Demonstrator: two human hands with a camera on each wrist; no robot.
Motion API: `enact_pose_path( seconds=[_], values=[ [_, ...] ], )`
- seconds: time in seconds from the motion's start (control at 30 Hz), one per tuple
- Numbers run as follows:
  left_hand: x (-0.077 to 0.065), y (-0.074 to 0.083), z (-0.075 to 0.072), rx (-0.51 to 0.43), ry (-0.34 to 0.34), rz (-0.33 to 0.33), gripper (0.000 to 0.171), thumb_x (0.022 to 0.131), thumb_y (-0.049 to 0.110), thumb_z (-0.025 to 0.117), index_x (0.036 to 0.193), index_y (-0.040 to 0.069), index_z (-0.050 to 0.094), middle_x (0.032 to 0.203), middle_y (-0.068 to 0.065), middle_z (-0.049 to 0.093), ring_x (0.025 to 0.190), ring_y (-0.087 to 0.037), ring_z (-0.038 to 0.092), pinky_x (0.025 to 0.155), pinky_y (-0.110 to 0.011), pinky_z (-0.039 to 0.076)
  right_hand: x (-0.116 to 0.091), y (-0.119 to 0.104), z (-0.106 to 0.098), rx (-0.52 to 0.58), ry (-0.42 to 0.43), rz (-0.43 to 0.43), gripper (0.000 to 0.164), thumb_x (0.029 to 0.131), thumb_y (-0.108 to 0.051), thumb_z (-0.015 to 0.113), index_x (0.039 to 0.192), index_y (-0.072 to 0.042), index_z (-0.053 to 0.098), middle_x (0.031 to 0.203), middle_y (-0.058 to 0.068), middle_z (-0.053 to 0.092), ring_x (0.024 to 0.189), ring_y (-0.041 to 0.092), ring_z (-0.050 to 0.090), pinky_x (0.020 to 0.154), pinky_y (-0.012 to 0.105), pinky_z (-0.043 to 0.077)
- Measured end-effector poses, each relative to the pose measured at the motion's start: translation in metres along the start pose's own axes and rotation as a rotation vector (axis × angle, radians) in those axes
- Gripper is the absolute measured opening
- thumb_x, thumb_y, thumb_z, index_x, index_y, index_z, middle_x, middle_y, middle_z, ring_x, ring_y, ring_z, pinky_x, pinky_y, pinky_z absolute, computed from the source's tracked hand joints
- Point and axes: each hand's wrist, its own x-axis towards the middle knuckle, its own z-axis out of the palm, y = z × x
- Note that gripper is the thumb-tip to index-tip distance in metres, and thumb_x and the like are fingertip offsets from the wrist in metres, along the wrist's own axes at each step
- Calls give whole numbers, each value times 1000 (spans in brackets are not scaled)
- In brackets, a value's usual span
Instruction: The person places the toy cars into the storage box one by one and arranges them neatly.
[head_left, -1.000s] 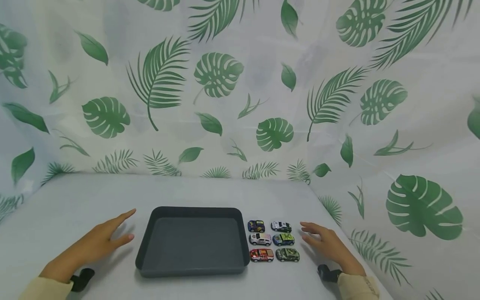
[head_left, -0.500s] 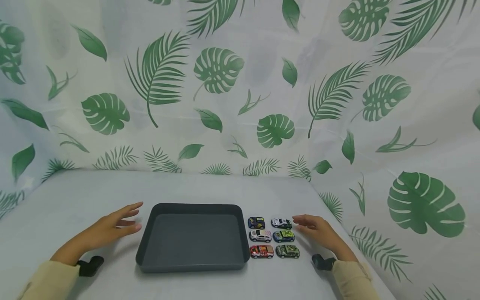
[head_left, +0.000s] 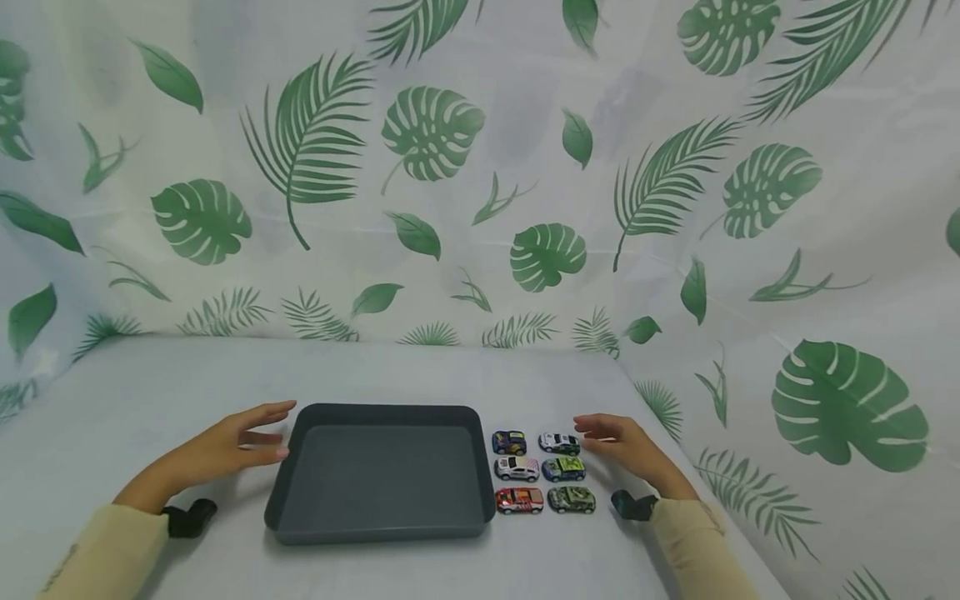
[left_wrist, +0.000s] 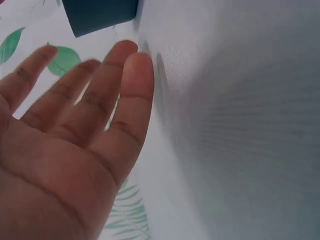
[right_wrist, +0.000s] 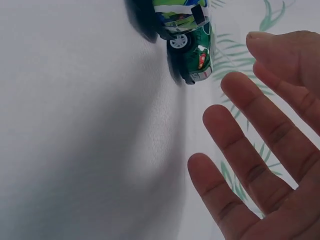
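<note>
A dark grey rectangular tray [head_left: 378, 535] lies on the white table. Just left of its rim is my left hand [head_left: 217, 454], fingers extended and holding nothing; its palm [left_wrist: 55, 175] shows in the left wrist view. Several small toy cars stand in two columns beside the tray's right side, among them a red car [head_left: 519, 500], a camouflage green car [head_left: 572, 499] and a blue-and-yellow-green car [head_left: 564, 469]. My right hand [head_left: 626, 447] hovers by the white-and-black car [head_left: 559, 443] at the back right, its fingers [right_wrist: 240, 145] spread loosely and holding nothing.
A white cloth with green leaf prints [head_left: 431, 133] hangs behind the table and along its right side. Two more cars, a dark blue one [head_left: 509, 442] and a white one [head_left: 517, 468], stand nearest the tray's right rim. Each wrist carries a black camera [head_left: 633, 505].
My left hand has moved right, closer to the tray's left rim. The right hand has moved left toward the cars. The tray and cars keep their places; the head view has shifted slightly.
</note>
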Motion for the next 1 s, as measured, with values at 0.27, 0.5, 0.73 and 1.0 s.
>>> enact_pose_path(
  seconds=[0.27,0.5,0.73,1.0],
  values=[
    [5,-4,-1,-40,-18,20,77,107,18,70,166,-9,29,168,-38,30,139,-57,55,105,-73,48,11,3,-1,43,-71,28,42,102,-8,75,140,6,67,137,26,70,123,44,68,103,59,56],
    [9,-6,-1,-149,-66,6,78,107,17,69,167,-8,26,171,-35,26,145,-59,46,108,-64,50,24,8,-1,51,-171,-39,41,99,-7,77,136,8,69,139,28,68,123,46,67,105,63,53],
    [10,-9,-1,-208,-121,5,82,104,14,72,168,-7,25,172,-38,18,147,-67,35,110,-76,42,31,14,4,40,-203,-42,40,94,-7,82,131,5,74,135,22,72,116,29,65,101,52,52],
    [10,-10,0,-230,-147,2,76,107,15,69,166,-8,28,171,-40,16,148,-69,32,101,-36,56,32,13,4,23,-197,-63,38,92,-4,84,128,6,76,125,20,76,112,26,68,97,45,52]
  ],
)
